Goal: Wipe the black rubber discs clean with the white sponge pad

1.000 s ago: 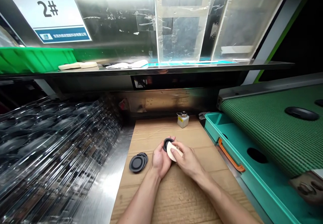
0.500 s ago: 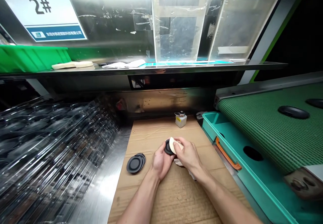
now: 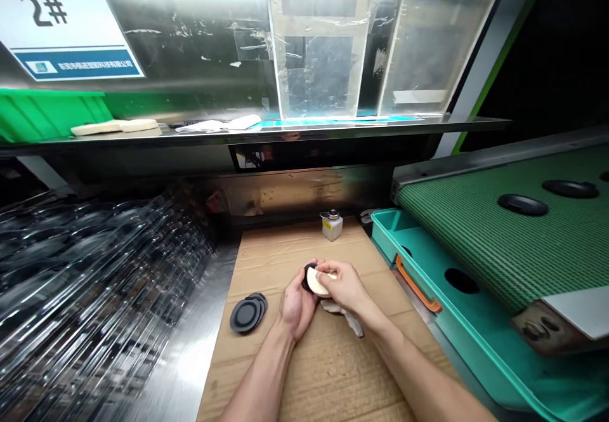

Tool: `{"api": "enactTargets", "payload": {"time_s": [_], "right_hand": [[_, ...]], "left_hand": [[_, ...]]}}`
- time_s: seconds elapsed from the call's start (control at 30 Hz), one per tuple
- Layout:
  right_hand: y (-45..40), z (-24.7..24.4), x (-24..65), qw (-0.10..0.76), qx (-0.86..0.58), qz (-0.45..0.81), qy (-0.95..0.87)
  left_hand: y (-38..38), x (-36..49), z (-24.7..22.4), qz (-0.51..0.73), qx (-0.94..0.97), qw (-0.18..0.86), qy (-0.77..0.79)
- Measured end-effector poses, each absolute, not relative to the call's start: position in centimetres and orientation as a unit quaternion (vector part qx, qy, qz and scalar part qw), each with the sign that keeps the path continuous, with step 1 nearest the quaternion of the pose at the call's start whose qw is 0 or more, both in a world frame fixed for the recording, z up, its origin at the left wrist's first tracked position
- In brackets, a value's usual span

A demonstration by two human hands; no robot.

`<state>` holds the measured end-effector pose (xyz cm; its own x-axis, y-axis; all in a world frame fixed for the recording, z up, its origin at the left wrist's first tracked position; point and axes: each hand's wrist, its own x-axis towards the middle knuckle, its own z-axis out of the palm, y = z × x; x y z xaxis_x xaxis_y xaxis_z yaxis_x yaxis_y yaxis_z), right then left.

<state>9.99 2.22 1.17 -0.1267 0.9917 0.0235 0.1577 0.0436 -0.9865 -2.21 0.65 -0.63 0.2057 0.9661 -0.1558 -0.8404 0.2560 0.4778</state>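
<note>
My left hand is closed around a round black disc, most of which is covered. Pinched in my right hand is a cream-coloured sponge pad, pressed against the face of the disc. Below my right hand a crumpled white cloth lies on the cardboard sheet. Left of my hands, a few dark grey round discs overlap on the cardboard. A small square bottle with a metal cap and yellow label stands at the far end.
Stacked clear plastic trays fill the left side. At right, a teal bin with an orange handle sits beside a green conveyor belt carrying black discs. A metal shelf with a green crate spans the back.
The sponge pad has shifted across the disc and now covers more of it. The whole view has turned slightly right. On the belt, the black discs sit farther left in view.
</note>
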Motion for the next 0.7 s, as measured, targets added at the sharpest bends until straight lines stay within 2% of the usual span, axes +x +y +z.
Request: {"api": "enactTargets", "payload": {"time_s": [0.1,0.33,0.47,0.57,0.7], "right_hand": [[2.2,0.9,10.3,0.443,-0.53,0.431,-0.581],[0.6,1.8,10.0,0.353,-0.527,0.257,-0.729],[0.4,2.3,8.9,0.28,-0.615,0.108,-0.729],[0.4,2.0,8.6,0.231,-0.6,0.074,-0.762],[0.7,1.8,8.6,0.216,-0.622,0.055,-0.751]], "left_hand": [[0.9,-2.3,-0.8,0.603,0.137,0.754,0.219],[0.7,-2.5,-0.4,0.602,0.109,0.758,0.226],[0.5,-2.4,-0.2,0.604,0.118,0.759,0.214],[0.6,-2.4,-0.4,0.62,0.106,0.745,0.223],[0.7,-2.4,-0.6,0.606,0.121,0.755,0.217]]}}
